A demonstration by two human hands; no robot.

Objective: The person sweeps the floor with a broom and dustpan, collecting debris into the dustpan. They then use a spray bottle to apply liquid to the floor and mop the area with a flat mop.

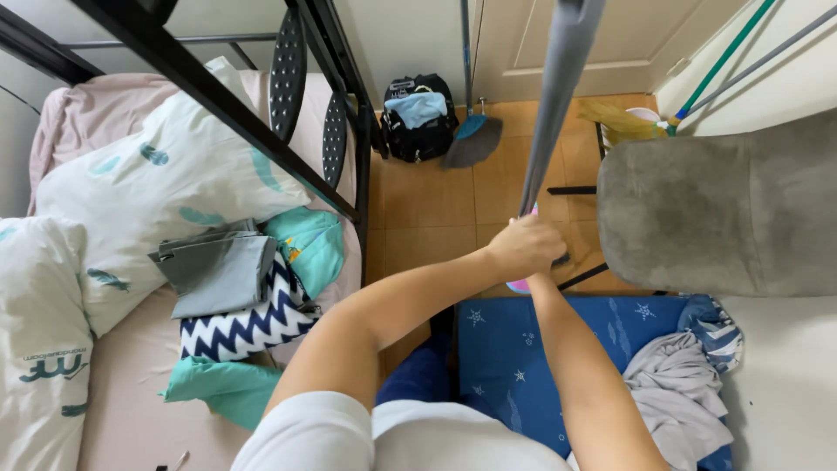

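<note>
Both arms reached out over the floor, and the left hand was wrapped tight around a long grey piece of cloth that hung straight down from above the frame to the fist. The right hand sat directly under the left one, mostly hidden behind it; its fingers could not be made out, so whether it gripped anything could not be told. A bit of pink object peeked out right below the left hand, touching or just beside the hidden right one.

To the right of the hands stood a grey upholstered chair, close by. Just nearer the body than the hands lay a blue star-printed mattress, with a crumpled grey garment on its right part. Beyond the hands, well apart, a black backpack leaned by the wall and a broom stood beside it. Off to the left, past the black metal bed frame, was the bed: a white pillow with teal marks, folded grey fabric on a zigzag-patterned cushion.
</note>
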